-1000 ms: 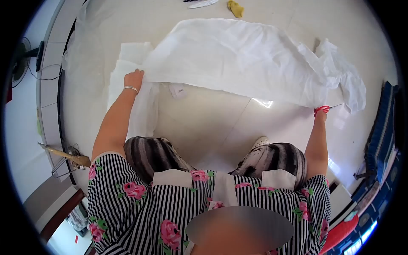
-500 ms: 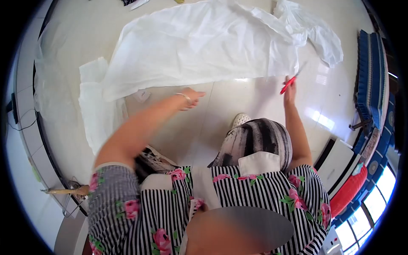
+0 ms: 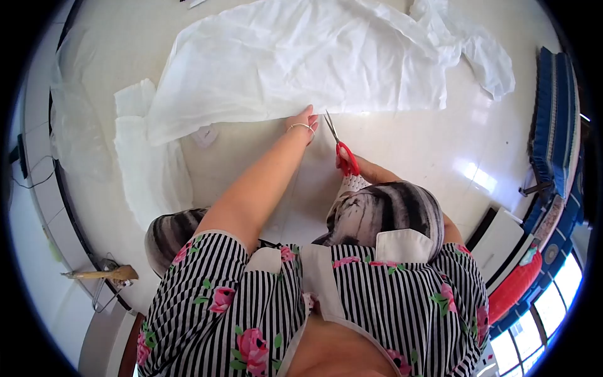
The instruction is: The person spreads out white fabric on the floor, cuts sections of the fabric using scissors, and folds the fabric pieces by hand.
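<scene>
A large white cloth (image 3: 295, 63) lies spread on the tiled floor in front of me. At its near edge, my left hand (image 3: 303, 124) is closed with the fingertips on the hem. My right hand (image 3: 345, 161) is wrapped round the red handles of a pair of scissors (image 3: 333, 129). The blades point away from me, their tips right at the cloth's edge, just right of my left hand. The blades look slightly apart. Part of my right hand is hidden behind the handles and my raised knee.
A narrower white cloth strip (image 3: 147, 163) lies on the left, with a clear plastic sheet (image 3: 78, 119) beyond it. A small pale scrap (image 3: 205, 136) is near the cloth's edge. Blue padded furniture (image 3: 553, 119) stands at the right, a wooden-handled brush (image 3: 103, 274) at the lower left.
My left hand has moved forward and right onto the cloth's edge. My right hand has brought the scissors from the far right in to the middle.
</scene>
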